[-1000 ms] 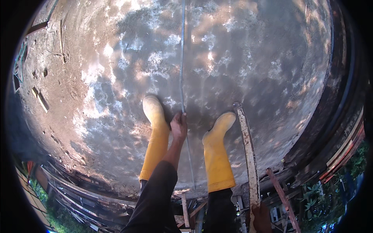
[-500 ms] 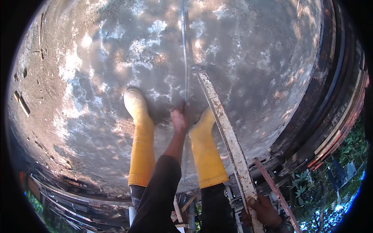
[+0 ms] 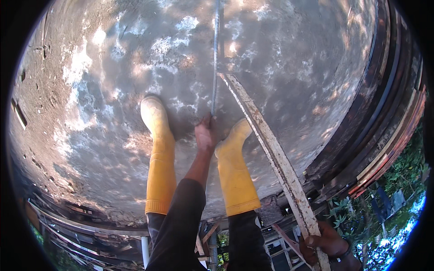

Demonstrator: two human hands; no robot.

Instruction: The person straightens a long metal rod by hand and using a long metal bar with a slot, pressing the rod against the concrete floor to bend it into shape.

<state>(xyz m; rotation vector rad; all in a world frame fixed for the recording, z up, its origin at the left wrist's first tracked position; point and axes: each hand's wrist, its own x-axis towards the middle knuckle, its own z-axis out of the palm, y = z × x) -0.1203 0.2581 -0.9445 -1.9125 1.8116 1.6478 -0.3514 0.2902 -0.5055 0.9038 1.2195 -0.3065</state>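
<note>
the left hand (image 3: 205,135) has its fingers closed around a thin grey rod (image 3: 216,54). the rod extends forward above the grey ground (image 3: 289,77). the right hand (image 3: 329,244) has its fingers wrapped around the near end of a long bar (image 3: 273,151) with flaking white paint. the bar slants past the right yellow boot (image 3: 237,171); its far end is at the rod, beyond the left hand. contact there cannot be confirmed.
</note>
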